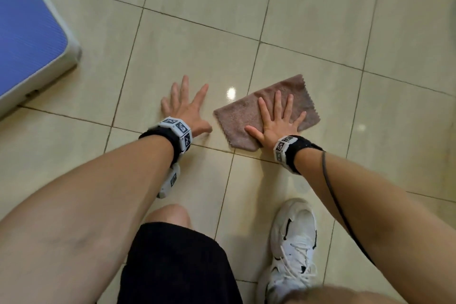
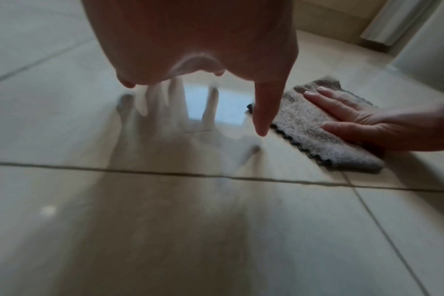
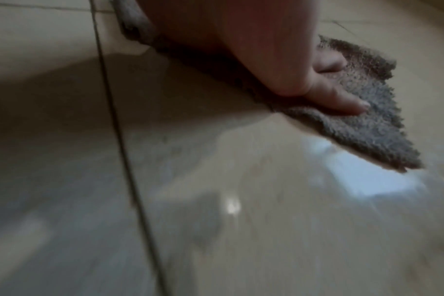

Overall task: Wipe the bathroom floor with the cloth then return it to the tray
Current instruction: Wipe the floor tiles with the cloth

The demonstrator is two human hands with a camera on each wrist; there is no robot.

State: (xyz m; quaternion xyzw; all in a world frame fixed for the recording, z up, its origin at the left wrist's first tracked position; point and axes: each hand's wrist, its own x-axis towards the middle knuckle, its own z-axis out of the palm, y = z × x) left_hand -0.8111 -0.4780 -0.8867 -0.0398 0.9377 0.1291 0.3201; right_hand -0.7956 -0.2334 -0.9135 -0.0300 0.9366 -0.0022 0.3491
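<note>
A brown terry cloth [image 1: 246,116] [image 2: 317,130] [image 3: 368,120] with zigzag edges lies folded flat on the glossy beige tiled floor [image 1: 197,44]. My right hand [image 1: 276,116] [image 2: 368,124] [image 3: 279,60] presses down on it with straight, spread fingers. Just left of the cloth, my left hand [image 1: 185,106] [image 2: 203,50] is spread over bare tile, fingers straight, holding nothing. In the left wrist view its thumb points down a little above the floor. The blue tray [image 1: 27,24] with a white rim sits at the far left.
My bare knee [image 1: 170,215] in black shorts and my white sneaker [image 1: 291,249] are close behind the hands. A cable runs along my right forearm. A wall base and a white door frame [image 2: 398,22] stand beyond the cloth.
</note>
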